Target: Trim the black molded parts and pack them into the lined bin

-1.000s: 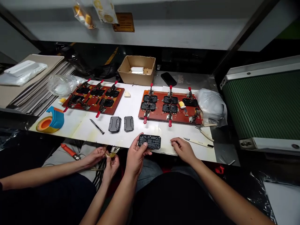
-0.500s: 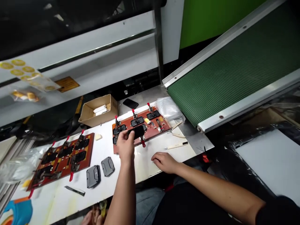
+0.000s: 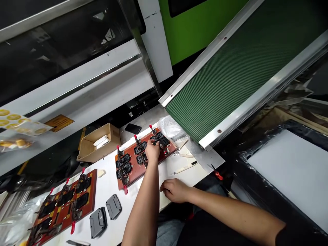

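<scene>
My left hand (image 3: 152,152) reaches out over the nearer red clamp board (image 3: 133,172) and presses a black plastic part (image 3: 161,139) into the board's far right slots, fingers curled on it. Several more black parts sit clamped in the other slots under red-handled toggle clamps. My right hand (image 3: 173,190) rests on the white table sheet (image 3: 112,181) near the front edge, fingers curled under, nothing visible in them.
A second red clamp board (image 3: 64,205) lies at the left, two grey covers (image 3: 105,215) in front of it. A cardboard box (image 3: 96,143), a phone (image 3: 132,128), a plastic bag (image 3: 170,127), a pale-handled knife (image 3: 185,167) and a green conveyor belt (image 3: 235,75) surround the work area.
My left hand carried the black part from the table edge out to the board's far right slots. The view swung right and up; the co-worker's hands left the view.
</scene>
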